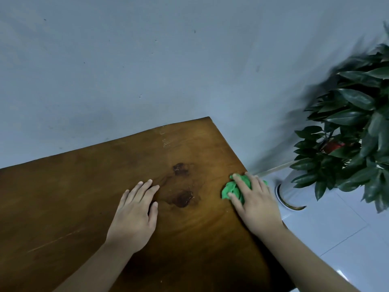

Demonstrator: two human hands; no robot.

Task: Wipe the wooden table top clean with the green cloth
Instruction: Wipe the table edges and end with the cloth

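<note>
— Where was the green cloth at that point?

— Bunched under the right hand, at the right edge of the counter, not far from its far corner. The fingers lay fairly straight over it, pressing down rather than gripping. The left hand rested flat on the wood, fingers spread and holding nothing, just beside two dark stains.

— So how should the wipe have gone?

— I'd have opened the cloth out for more contact. Then I'd have drawn it leftward in overlapping strokes across the stains, bracing with the left hand and lifting that hand clear as the cloth arrived.

— Anything unclear?

— I couldn't tell whether those marks were spills or the wood's own colouring. The counter's left and near ends ran out of view, and the potted plant at the right was blurred.
</note>
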